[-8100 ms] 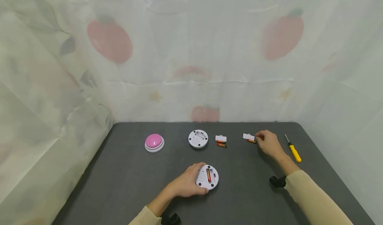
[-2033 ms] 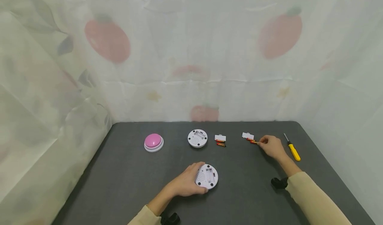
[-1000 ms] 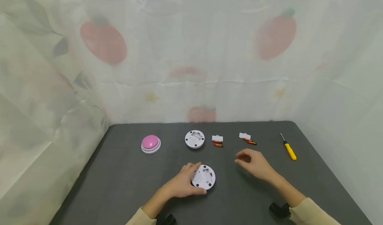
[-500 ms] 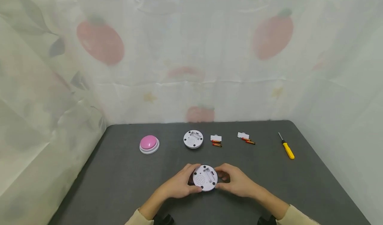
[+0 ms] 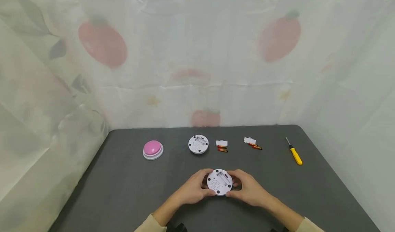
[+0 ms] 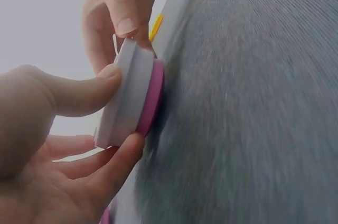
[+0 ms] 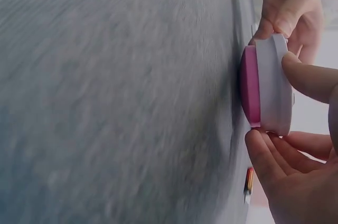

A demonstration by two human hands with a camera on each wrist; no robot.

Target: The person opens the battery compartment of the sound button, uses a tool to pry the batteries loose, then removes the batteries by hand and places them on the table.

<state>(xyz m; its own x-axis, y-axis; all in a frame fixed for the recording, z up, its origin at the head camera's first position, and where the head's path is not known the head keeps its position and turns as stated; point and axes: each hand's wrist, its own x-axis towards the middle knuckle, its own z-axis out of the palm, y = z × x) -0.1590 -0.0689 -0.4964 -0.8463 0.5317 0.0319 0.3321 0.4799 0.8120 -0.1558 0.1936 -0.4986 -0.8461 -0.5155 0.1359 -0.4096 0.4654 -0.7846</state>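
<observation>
Hanging behind your table (image 5: 139,191), a pale cloth (image 5: 234,53) printed with red fruit filled most of the head view, its edges cut off. The dark tabletop ran out of frame at the bottom, as did your cream sleeves (image 5: 151,224). Your left hand (image 5: 195,188) and right hand (image 5: 249,190) pinched one round white device (image 5: 219,183) between thumbs and fingers, one from each side, at the table's near middle. Its pink dome (image 6: 153,97) faced down; the views did not settle whether it touched the table. Its uncovered battery bay (image 5: 223,178) faced up, any markings there too small to read. Beyond it, a second white device (image 5: 195,147) lay likewise bay up, and to its left a pink-topped button (image 5: 152,148) sat dome up, its underside hidden. At far right lay a yellow-handled screwdriver (image 5: 296,155); in the left wrist view your right hand hid part of it. Between them, two white covers (image 5: 222,143) (image 5: 249,140) lay apart. Just beside each were two red-and-black batteries (image 5: 223,150) (image 5: 257,147), their print unreadable.
</observation>
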